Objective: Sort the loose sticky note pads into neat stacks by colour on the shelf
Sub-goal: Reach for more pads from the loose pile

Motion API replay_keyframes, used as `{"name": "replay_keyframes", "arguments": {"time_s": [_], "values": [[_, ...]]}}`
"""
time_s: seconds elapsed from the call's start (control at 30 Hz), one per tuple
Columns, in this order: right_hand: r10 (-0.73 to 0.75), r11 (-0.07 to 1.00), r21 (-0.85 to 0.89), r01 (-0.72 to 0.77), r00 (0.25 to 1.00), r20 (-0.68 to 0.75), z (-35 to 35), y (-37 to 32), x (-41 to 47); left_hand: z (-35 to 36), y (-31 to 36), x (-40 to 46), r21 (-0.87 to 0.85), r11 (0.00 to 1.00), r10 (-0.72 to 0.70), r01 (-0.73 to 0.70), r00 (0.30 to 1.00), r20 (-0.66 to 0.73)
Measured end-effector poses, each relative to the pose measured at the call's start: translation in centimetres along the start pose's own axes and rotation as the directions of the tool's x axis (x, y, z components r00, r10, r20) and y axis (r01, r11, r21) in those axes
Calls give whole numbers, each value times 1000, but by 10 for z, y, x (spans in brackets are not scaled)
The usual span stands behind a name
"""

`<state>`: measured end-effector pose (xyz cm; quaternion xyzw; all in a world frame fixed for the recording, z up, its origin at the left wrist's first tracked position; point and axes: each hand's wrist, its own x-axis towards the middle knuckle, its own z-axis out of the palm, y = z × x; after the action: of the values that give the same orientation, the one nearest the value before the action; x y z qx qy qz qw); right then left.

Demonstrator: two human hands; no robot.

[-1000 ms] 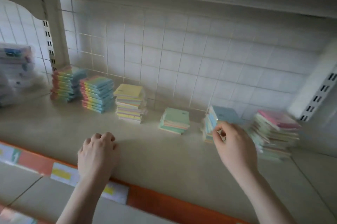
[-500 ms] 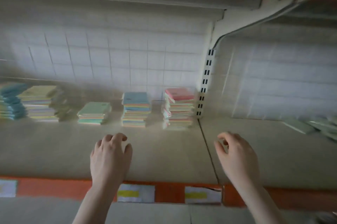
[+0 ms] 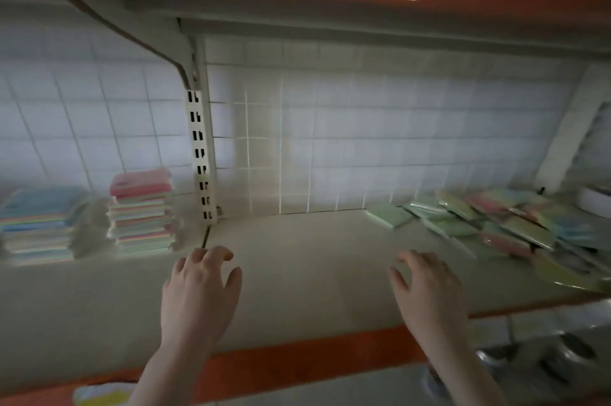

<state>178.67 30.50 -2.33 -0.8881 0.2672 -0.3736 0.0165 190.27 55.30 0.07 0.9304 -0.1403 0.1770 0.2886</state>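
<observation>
Reaching forward over a pale shelf board point(image 3: 314, 260), both of the person's hands hover empty, fingers loosely spread and holding nothing. Taking the slotted white upright point(image 3: 201, 154) at the back of the shelf as the landmark, the left hand point(image 3: 198, 293) sits just in front of its foot and a little to the right, while the right hand point(image 3: 426, 293) is well to the right of it. The loose sticky note pads point(image 3: 489, 227), the things still to be sorted, lie in a jumbled heap far to the right of the upright, against the tiled back wall point(image 3: 363, 141). Green, pink, yellow and blue pads overlap at all angles, and the heap spreads in a band running from the back wall forward and rightward toward the shelf's front edge. The right hand is clearly the nearer one; the heap lies to its right and slightly beyond it, so the next grab most likely falls to that hand. A single green pad point(image 3: 386, 215) lies at the heap's near-left corner, closest to the upright. Bare shelf lies between the right hand and the heap; nothing appears to block the way. Left of the upright stand finished stacks: a pink-topped stack point(image 3: 142, 210) just beside it and a blue-topped stack point(image 3: 39, 223) farther left. An orange shelf edge point(image 3: 297, 369) runs below the hands, and a white rounded object point(image 3: 595, 204), too blurred to identify, sits behind the heap at far right.
</observation>
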Motion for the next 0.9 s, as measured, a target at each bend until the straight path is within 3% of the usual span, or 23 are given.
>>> {"name": "replay_keyframes", "arguments": {"time_s": [0.1, 0.33, 0.6, 0.77, 0.9], "values": [[121, 991, -65, -116, 989, 80, 5, 28, 9, 18, 22, 9, 2, 999, 42, -43, 998, 48], [211, 972, -135, -190, 964, 159, -4, 92, 30, 67, 87, 22, -44, 983, 183, -178, 964, 193], [148, 988, -56, -145, 987, 65, -3, 197, 69, 123, 162, 18, -12, 977, 206, -212, 936, 284], [65, 998, -14, -63, 990, 125, -12, 278, 106, 164, 228, 3, -22, 992, 122, -121, 956, 267], [93, 995, -52, -84, 971, 219, -19, 340, 131, 195, 291, -2, -6, 991, 130, -133, 952, 276]]}}
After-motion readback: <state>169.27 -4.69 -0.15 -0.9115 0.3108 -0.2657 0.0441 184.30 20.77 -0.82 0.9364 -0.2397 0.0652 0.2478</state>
